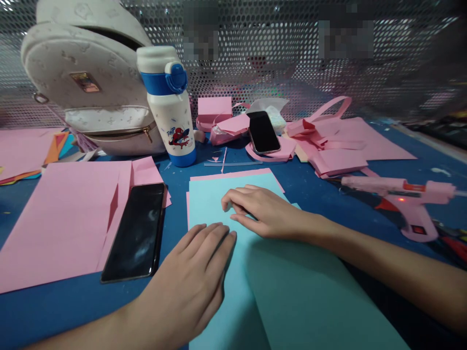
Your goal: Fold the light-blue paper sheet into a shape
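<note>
Light blue paper (207, 197) lies in front of me, with a part of it in shadow (306, 287) reaching toward the lower right. Pink paper (251, 174) peeks out under its far edge. My left hand (197, 272) rests flat on the blue paper's left side, fingers stretched out and close together. Just beyond it, my right hand (260, 210) lies on the same paper with curled fingers, thumb apart from them. Whether its fingertips pinch the paper, I cannot make out.
Left of the hands lie a black phone (134, 233) and pink sheets (62, 214). Behind stand a white backpack (105, 87) and a bottle (170, 116). A second phone (263, 132) lies among pink paper pieces (339, 138). At right is a pink glue gun (404, 194), its light lit.
</note>
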Tool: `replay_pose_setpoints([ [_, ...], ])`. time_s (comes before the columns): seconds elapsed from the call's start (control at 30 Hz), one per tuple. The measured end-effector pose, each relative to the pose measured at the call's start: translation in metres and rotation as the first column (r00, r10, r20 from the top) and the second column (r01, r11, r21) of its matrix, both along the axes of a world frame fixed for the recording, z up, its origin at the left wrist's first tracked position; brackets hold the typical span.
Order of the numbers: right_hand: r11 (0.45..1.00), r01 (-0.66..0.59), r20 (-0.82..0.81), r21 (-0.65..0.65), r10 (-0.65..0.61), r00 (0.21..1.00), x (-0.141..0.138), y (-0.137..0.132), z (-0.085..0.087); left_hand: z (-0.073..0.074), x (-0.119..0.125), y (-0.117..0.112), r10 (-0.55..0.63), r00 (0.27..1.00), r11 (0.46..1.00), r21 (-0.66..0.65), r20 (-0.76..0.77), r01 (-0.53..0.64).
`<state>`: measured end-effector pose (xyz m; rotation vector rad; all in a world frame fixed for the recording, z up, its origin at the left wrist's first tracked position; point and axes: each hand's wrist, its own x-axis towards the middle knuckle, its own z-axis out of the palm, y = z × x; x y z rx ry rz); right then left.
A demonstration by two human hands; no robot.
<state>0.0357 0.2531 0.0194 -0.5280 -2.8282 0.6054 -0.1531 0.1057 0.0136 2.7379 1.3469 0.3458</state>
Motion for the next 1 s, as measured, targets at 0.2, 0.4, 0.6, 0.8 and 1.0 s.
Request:
replay_pose_setpoints([
  [0.2,1.000,-0.017,-0.003,0.003,0.017,1.000,0.000,0.001,-0.001,-0.001,-0.001,0.000,-0.011,1.000,1.000,-0.004,0.003,0.011],
  [0.4,1.000,0.001,0.063,-0.031,0.001,0.998,0.001,0.000,0.007,0.000,-0.001,0.000,0.008,0.999,0.999,-0.044,0.043,-0.007],
  [0.6,0.993,0.047,0.173,-0.109,-0.028,0.985,0.003,-0.004,0.020,0.001,-0.002,0.000,0.002,0.999,0.999,-0.051,0.043,0.000],
  [0.8,0.989,0.063,0.200,-0.137,-0.034,0.979,0.003,-0.004,0.022,0.001,-0.001,0.000,0.006,0.999,0.997,-0.076,0.037,-0.003],
  [1.0,0.986,0.036,0.177,-0.165,-0.006,0.984,0.004,-0.001,0.022,0.001,-0.001,0.001,0.012,0.999,0.997,-0.081,0.041,-0.009],
])
